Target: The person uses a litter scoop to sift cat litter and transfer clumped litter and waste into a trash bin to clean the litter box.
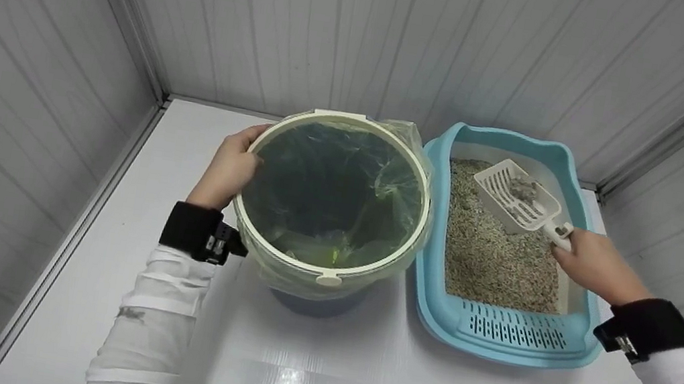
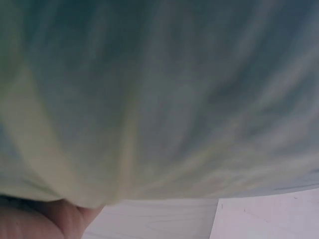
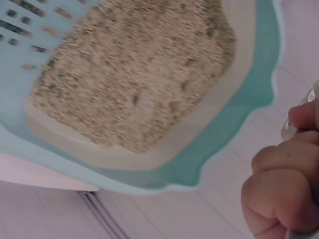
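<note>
With my left hand (image 1: 231, 165) I grip the left rim of a round waste bin (image 1: 329, 279), thumb over the edge. A thin yellowish plastic bag (image 1: 388, 226) lines the bin and hangs over its outside. My right hand (image 1: 599, 264) holds the handle of a white slotted litter scoop (image 1: 498, 191). Greyish clumps (image 1: 522, 190) lie in the scoop, which is above a blue litter box (image 1: 433, 260) of grainy litter (image 1: 492, 275). In the right wrist view the fingers (image 3: 281, 184) curl round the handle. Bag and bin fill most of the left wrist view, blurred.
Bin and litter box stand side by side on a white tabletop (image 1: 289, 360). Grey panelled walls (image 1: 366, 33) close off the back and both sides. A few small specks lie on the table in front of the litter box.
</note>
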`<state>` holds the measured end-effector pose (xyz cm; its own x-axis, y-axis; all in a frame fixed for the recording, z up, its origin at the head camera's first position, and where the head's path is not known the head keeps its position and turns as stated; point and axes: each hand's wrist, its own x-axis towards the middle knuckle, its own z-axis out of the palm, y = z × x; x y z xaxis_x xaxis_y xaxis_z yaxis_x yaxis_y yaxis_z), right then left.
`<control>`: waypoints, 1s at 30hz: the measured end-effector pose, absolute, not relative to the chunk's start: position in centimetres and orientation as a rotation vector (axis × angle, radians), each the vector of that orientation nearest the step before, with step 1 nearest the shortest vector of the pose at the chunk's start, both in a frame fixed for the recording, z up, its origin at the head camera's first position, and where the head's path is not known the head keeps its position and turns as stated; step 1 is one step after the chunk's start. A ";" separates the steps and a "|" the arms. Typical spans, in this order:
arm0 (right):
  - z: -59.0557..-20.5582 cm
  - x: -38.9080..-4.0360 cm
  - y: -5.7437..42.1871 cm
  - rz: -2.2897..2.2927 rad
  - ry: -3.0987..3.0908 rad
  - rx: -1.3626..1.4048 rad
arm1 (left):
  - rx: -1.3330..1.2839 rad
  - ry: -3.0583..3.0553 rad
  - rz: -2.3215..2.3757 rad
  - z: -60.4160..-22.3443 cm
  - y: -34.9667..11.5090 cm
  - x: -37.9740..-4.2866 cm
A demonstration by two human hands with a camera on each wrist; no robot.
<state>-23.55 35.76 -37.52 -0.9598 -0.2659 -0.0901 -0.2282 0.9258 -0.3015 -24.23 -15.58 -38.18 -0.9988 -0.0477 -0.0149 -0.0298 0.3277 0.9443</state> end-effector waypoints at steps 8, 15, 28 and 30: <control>-32.7 -24.2 33.1 -0.329 3.006 -0.593 | 0.053 -2.551 -1.810 -38.2 -15.5 -24.2; -29.9 -24.9 29.4 -0.159 3.003 -0.751 | 0.053 -2.540 -1.818 -38.2 -15.6 -24.3; -27.5 -26.2 22.0 0.307 2.980 -1.099 | 0.078 -2.549 -1.822 -38.4 -16.0 -24.5; -27.5 -26.1 21.0 0.360 2.966 -1.136 | 0.071 -2.547 -1.824 -38.4 -16.1 -24.4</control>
